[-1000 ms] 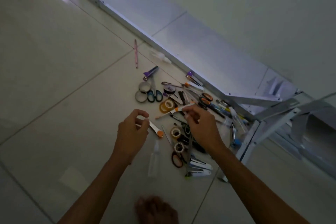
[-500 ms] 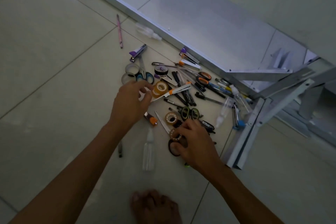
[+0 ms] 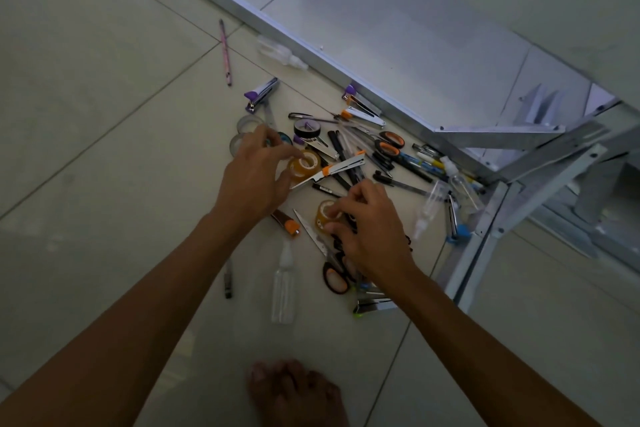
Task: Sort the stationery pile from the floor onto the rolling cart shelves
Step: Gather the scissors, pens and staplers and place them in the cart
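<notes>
Half a second ago my left hand [image 3: 254, 180] lay flat over the near left of the stationery pile [image 3: 349, 163] and my right hand [image 3: 367, 232] was curled low over the black-handled scissors. Now both have closed on tape. The left fingers curl round an amber tape roll [image 3: 304, 163] at the left side of the pile, thumb below it and fingertips on its far edge. The right hand has shifted up and pinches a second amber roll [image 3: 323, 215] in the middle of the pile, thumb and forefinger on its rim. I cannot tell whether either roll has left the floor yet.

That tells me I am gathering like with like: two tape rolls at once, one per hand, which I judge suits a single shelf on the cart. The cart frame [image 3: 485, 246] stands just right of the pile, its grey metal legs near the pens.

Nearly everything else still lies on the floor tiles [image 3: 104, 149]: the staplers, the orange-handled scissors [image 3: 389, 146], the orange cutter [image 3: 332, 170] touching the left roll, the clear squeeze bottle [image 3: 284, 284] near me. So sorting is at an early stage. The cutter resting against the left roll may drag along when I lift.
</notes>
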